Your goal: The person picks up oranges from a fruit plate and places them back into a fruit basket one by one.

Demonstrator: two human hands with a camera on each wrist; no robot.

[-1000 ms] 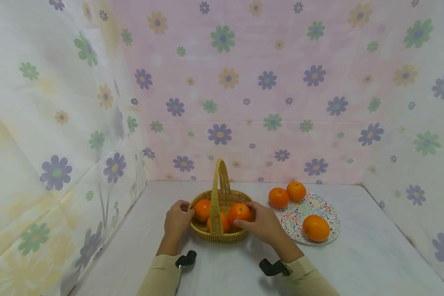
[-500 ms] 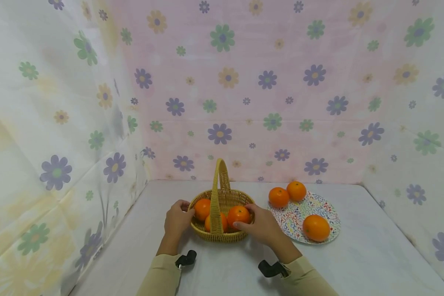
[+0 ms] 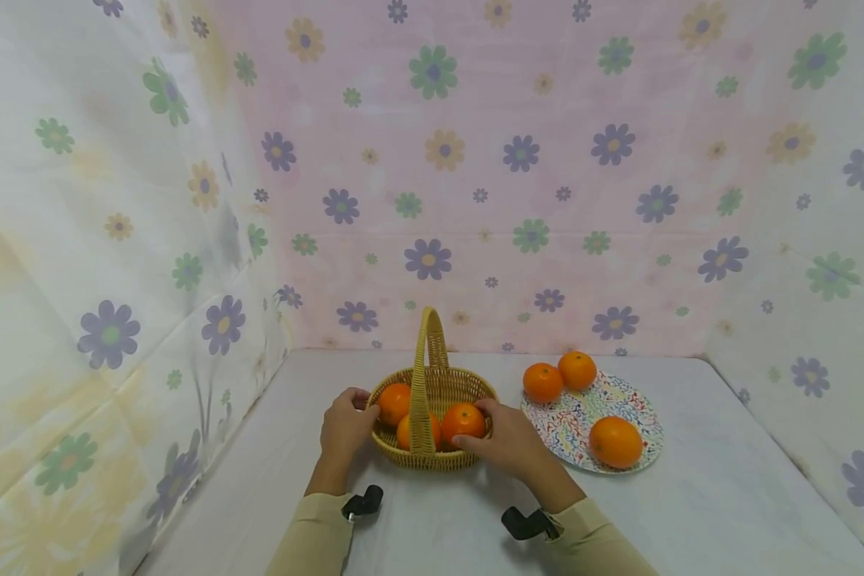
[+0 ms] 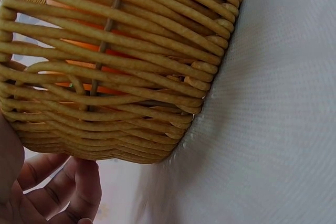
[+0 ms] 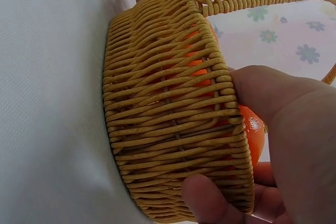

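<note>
Flower-printed cloth (image 3: 475,172) closes off the back and both sides. Through the head view I look down onto a pale surface (image 3: 432,528), where a woven basket (image 3: 439,462) stands upright, its tall handle (image 3: 418,376) arching above. Inside I count a left orange (image 3: 393,404), a middle orange (image 3: 403,434) partly behind the handle, and a right orange (image 3: 464,424). The left hand (image 3: 344,428) holds the basket's left end, thumb at the rim, fingers bent around the outside. The right hand (image 3: 513,440) is partly closed, thumb and fingers on the right orange at the other end. Beyond that hand a speckled plate (image 3: 572,432) lies flat, with a front orange (image 3: 615,442) on it; a rear-left orange (image 3: 543,383) and a rear-right orange (image 3: 577,370) sit close together at its back edge. Beige sleeves (image 3: 310,540) cover both forearms.

On the left wrist view I get mostly wicker wall, orange showing through the gaps. The left fingers (image 4: 86,187) curl loosely next to the basket's end; I cannot tell how firmly they grip.

On the right wrist view I see the thumb reaching over the rim, one fingertip (image 5: 202,198) against the outer wall, and the right orange showing between thumb and fingers.
</note>
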